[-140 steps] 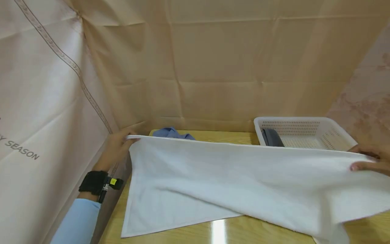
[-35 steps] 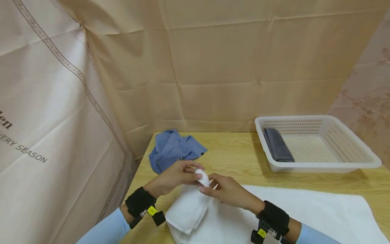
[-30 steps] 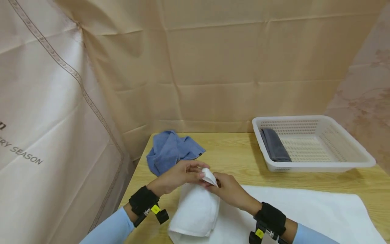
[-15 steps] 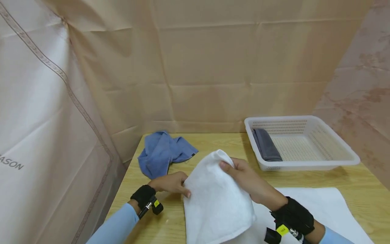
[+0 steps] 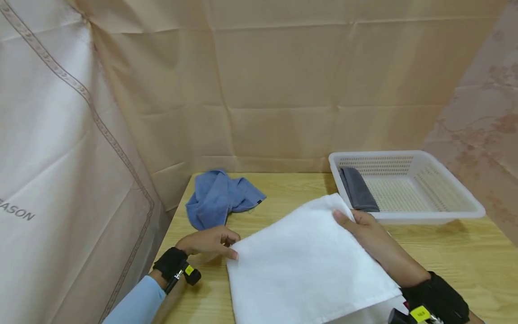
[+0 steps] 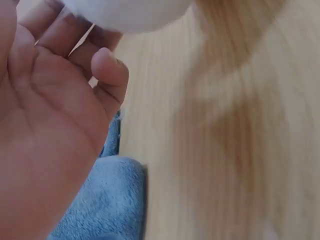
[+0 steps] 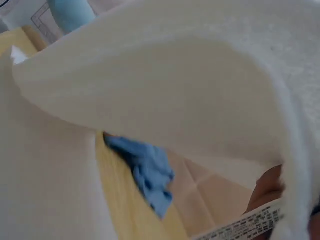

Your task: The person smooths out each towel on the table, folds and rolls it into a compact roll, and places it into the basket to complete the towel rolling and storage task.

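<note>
white towel (image 5: 307,265) | folded over, lower layers parted | upper edge raised, slanting up rightward | over wooden table (image 5: 291,189)

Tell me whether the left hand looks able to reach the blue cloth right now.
Probably yes: the blue cloth lies just beyond the left hand with nothing visible between them; the white towel is off to that hand's right.

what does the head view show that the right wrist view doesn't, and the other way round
Only the head view shows the basket and the grey towel lying in it. Only the right wrist view shows the small dark print on a label. Both show the white towel, the blue towel, the table and part of the right hand.
</note>
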`<move>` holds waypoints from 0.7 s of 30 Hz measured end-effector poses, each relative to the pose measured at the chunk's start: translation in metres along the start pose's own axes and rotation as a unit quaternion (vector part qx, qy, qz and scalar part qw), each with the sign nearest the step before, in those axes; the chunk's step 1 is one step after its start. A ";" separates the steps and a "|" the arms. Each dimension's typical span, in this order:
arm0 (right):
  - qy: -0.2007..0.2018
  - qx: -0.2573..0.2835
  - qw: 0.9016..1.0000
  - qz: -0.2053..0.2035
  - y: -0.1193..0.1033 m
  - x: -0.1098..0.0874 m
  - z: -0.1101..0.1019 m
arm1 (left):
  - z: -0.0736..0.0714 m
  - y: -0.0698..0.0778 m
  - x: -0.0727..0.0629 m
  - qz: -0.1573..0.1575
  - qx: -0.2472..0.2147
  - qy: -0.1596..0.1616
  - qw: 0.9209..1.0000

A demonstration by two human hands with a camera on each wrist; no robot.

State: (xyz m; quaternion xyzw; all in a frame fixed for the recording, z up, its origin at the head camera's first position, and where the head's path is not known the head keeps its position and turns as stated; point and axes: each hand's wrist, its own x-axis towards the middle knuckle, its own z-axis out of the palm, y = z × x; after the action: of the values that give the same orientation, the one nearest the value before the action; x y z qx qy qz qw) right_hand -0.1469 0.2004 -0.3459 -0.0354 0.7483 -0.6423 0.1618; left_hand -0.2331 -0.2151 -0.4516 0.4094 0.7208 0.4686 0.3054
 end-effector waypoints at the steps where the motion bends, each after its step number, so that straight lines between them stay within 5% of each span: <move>1: 0.003 -0.010 1.000 0.004 0.006 -0.001 -0.008 | 0.001 -0.001 -0.002 -0.002 0.005 0.001 1.000; 6: 0.024 -0.112 0.993 0.011 0.042 0.002 -0.044 | 0.007 -0.004 -0.002 -0.010 -0.033 -0.014 0.999; 15: 0.057 -0.258 0.964 0.033 0.085 0.002 -0.089 | 0.014 0.005 0.021 -0.030 -0.067 -0.011 0.997; 17: 0.070 -0.292 0.953 0.033 0.090 0.002 -0.096 | 0.016 0.005 0.025 -0.043 -0.054 -0.026 0.997; 21: 0.088 -0.364 0.927 -0.004 0.101 0.006 -0.103 | 0.021 0.005 0.030 -0.058 0.045 -0.041 0.996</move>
State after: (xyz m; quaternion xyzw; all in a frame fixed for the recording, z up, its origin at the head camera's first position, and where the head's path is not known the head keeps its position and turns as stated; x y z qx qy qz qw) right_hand -0.1668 0.3138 -0.4325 -0.0381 0.9418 -0.3270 0.0686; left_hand -0.2293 -0.1787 -0.4568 0.3992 0.7505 0.3998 0.3428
